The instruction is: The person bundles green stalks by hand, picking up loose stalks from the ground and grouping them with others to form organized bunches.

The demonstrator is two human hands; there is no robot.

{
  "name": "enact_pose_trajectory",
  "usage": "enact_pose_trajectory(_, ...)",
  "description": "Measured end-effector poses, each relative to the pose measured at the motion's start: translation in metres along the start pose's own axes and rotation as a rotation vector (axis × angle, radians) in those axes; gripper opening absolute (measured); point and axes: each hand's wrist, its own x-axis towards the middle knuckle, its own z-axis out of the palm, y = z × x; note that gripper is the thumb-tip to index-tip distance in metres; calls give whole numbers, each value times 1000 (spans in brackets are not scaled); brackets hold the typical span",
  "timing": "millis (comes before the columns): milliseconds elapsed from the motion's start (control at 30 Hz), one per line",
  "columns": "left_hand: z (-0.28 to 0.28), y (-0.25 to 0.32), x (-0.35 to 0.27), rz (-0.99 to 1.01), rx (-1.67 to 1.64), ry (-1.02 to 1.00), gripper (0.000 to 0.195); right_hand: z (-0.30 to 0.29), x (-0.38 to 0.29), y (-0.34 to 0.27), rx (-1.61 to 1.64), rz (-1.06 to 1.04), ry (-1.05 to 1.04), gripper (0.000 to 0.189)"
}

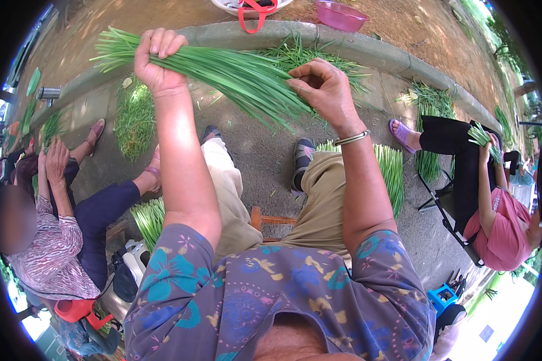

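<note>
A long bunch of green garlic chives (235,72) stretches across the view in front of me, above the pavement. My left hand (160,61) is closed around it near the stem end, whose pale tips stick out to the left. At the leafy end, my right hand (323,92) pinches a few leaves between thumb and index finger. What exactly lies between those fingertips is too small to tell. Loose green leaves (307,58) lie in a heap along the kerb behind the bunch. Beside my right leg stand upright chive bundles (388,176), and another bundle (149,221) is left of my legs.
A concrete kerb (361,47) curves across the far side. Past it sit a pink plastic basin (341,16) and a white basin (253,12) with a red-strapped bag. A leaf pile (135,119) lies left. Seated people (54,252) flank me; the one at right (501,225) holds chives.
</note>
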Motion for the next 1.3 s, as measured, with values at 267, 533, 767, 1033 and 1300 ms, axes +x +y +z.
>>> enact_pose_trajectory(267, 1, -5, 2, 18, 40, -2, 16, 1, 1, -1, 106, 29, 23, 8)
enact_pose_trajectory(533, 2, -4, -1, -17, 89, 5, 18, 1, 1, 2, 59, 14, 10, 5)
enact_pose_trajectory(767, 6, -9, 0, -35, 185, 55, 19, 5, 3, 9, 276, 192, 115, 2)
enact_pose_trajectory(1033, 1, 0, -1, -1, 167, 89, 18, -25, 15, 22, 319, 66, 773, 12)
enact_pose_trajectory(1300, 9, -20, 1, -46, 348, 202, 10, 1, 10, 9, 16, -96, 428, 16)
